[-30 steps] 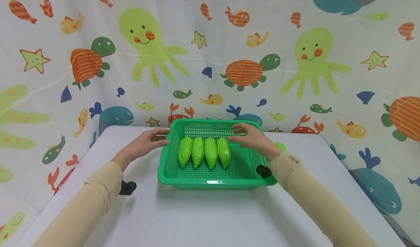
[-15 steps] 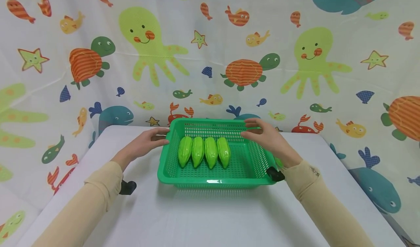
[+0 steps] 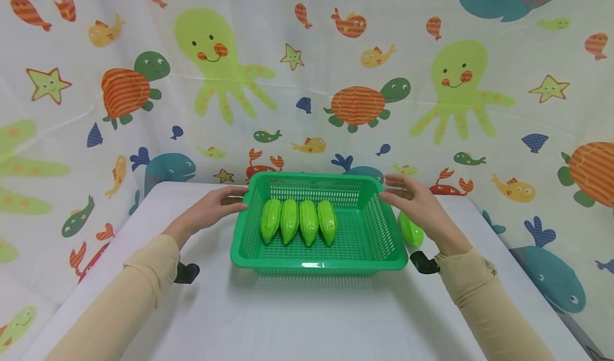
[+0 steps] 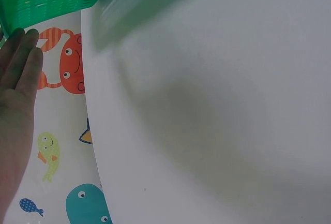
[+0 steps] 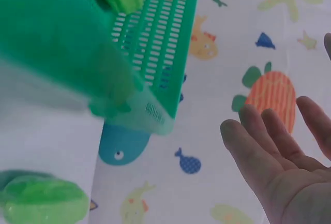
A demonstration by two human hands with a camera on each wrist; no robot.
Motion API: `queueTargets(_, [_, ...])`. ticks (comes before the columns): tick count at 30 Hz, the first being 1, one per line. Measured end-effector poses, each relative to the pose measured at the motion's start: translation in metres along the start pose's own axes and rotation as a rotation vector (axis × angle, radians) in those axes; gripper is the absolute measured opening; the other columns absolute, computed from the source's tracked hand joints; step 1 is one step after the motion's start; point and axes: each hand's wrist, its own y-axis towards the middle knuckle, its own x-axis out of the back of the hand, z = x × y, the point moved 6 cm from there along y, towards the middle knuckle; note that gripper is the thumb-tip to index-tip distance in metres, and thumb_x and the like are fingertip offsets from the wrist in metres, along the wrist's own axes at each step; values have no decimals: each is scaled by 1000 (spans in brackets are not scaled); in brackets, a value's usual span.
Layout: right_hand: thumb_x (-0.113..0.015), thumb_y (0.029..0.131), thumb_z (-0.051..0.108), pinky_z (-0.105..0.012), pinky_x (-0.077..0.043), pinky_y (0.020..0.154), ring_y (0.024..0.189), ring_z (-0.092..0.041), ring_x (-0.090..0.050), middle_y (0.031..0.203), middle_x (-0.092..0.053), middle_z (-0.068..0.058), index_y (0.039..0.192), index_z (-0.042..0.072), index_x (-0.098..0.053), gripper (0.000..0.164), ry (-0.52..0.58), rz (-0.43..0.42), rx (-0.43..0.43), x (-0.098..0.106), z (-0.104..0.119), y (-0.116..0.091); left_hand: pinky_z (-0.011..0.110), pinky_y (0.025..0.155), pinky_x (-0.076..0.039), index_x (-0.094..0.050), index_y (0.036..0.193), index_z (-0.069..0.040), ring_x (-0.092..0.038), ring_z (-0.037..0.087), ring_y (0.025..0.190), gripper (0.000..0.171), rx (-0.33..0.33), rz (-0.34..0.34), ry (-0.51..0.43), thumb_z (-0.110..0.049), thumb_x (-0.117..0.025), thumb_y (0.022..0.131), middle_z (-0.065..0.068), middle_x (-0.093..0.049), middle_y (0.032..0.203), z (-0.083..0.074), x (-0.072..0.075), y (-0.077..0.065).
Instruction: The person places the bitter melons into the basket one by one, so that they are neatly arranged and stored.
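A green plastic basket (image 3: 318, 265) with slotted walls stands on the white table. Several glossy, ribbed green fruits that look like star fruit (image 3: 308, 223) lie side by side in its left and middle part. At the basket's left rim is my left hand (image 3: 213, 209), its fingertips at the rim; the left wrist view shows those fingers (image 4: 26, 66) straight. Just past the right rim hovers my right hand (image 3: 417, 206), fingers spread and nothing in them. Below it, one more star fruit (image 3: 411, 230) lies on the table beside the basket, partly hidden in the head view.
The white tabletop (image 3: 307, 318) extends in front of the basket and to both sides. Close behind the table hangs a curtain (image 3: 307, 121) printed with sea animals. A black wrist device (image 3: 424, 262) sits by the right cuff, another (image 3: 186, 273) by the left.
My right hand has moved to the right, from above the basket's inside to beyond its right rim, uncovering the loose star fruit. The left hand and the basket have stayed put.
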Motion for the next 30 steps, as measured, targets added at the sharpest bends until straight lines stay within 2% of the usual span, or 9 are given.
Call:
queueTargets(8, [-64, 92, 48, -62, -35, 106, 134, -38, -43, 148, -41, -16, 149, 14, -37, 71, -22, -75, -17, 23, -27, 0, 54, 106, -40, -39, 149, -8, -45, 36, 134, 69, -2, 2, -13, -42, -63, 95, 17, -45, 147, -1, 0, 0])
queueTargets(13, [-62, 92, 51, -67, -32, 105, 137, -42, -37, 150, -37, -19, 151, 13, -34, 76, -43, -76, -78, 32, -48, -2, 54, 106, -40, -39, 149, -8, -45, 36, 134, 69, -1, 7, -10, -43, -62, 95, 17, -45, 147, -1, 0, 0])
queueTargets(19, [-60, 91, 57, -69, -31, 104, 138, -46, -34, 153, -33, -21, 153, 13, -28, 83, -69, -72, -145, 39, -67, -3, 54, 106, -40, -39, 149, -8, -45, 37, 134, 69, -1, 7, -13, -43, -63, 95, 17, -44, 147, -1, 1, 0])
queueTargets(30, [-59, 93, 54, -68, -32, 104, 136, -50, -34, 152, -30, -28, 152, 8, -28, 82, -129, -71, -210, 42, -101, 2, 55, 106, -40, -38, 149, -9, -44, 37, 134, 69, 2, 5, 3, -44, -62, 95, 17, -44, 148, -2, 0, 0])
